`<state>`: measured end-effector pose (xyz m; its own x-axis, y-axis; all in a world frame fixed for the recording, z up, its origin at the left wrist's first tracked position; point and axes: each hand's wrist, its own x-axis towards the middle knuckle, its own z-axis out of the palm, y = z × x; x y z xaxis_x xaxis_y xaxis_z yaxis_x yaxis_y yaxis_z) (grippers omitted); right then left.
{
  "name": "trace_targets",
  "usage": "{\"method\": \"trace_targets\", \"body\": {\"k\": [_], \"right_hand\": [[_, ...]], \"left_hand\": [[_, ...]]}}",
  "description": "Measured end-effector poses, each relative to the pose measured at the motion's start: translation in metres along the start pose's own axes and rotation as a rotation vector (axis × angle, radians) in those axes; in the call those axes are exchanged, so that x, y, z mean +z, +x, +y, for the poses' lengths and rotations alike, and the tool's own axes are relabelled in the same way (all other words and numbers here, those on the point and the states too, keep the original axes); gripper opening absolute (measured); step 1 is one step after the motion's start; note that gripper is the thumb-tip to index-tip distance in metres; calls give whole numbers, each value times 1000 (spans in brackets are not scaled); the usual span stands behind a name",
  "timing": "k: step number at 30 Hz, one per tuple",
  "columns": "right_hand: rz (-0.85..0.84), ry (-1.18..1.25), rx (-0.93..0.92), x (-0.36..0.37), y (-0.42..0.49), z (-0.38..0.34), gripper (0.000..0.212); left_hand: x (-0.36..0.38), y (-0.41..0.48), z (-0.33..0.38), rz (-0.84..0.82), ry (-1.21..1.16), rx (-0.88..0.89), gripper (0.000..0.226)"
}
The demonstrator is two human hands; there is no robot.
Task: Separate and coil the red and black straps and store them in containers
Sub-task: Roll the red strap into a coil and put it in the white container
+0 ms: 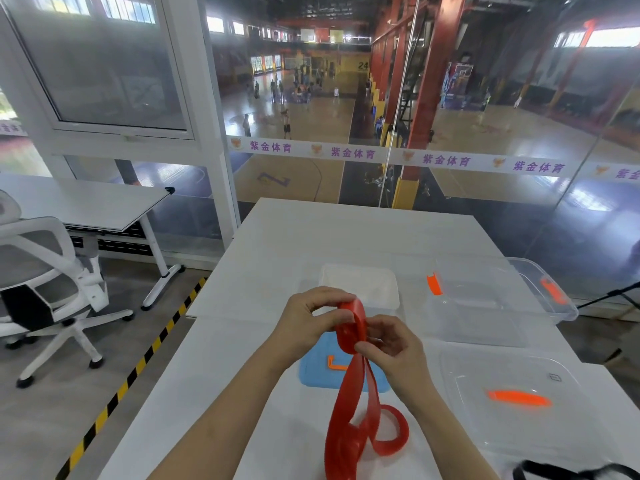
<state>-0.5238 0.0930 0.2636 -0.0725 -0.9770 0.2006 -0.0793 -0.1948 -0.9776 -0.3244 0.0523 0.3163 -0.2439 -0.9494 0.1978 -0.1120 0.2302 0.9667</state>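
Observation:
Both my hands hold the red strap (349,420) above the white table (263,258). My left hand (308,320) pinches the top of a small coil of it, and my right hand (391,344) grips the coil's lower right side. The loose rest of the strap hangs down and curls on the table near me. A black strap (561,472) lies at the bottom right edge, partly cut off. A clear container with orange latches (491,299) stands open at the right. A smaller white container (360,282) sits behind my hands.
A blue lid with an orange clip (318,368) lies flat under my hands. A clear lid with an orange handle (516,400) lies at the right front. A white office chair (45,271) and another desk (86,202) stand left, past a yellow-black floor stripe.

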Motion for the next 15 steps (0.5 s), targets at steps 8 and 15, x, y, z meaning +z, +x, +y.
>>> {"method": "trace_targets", "body": {"k": [8, 15], "right_hand": [[60, 55, -40, -6, 5, -9, 32], [120, 165, 22, 2, -1, -7, 38]], "left_hand": [[6, -3, 8, 89, -189, -60, 26], [11, -2, 22, 173, -411, -71, 25]]}}
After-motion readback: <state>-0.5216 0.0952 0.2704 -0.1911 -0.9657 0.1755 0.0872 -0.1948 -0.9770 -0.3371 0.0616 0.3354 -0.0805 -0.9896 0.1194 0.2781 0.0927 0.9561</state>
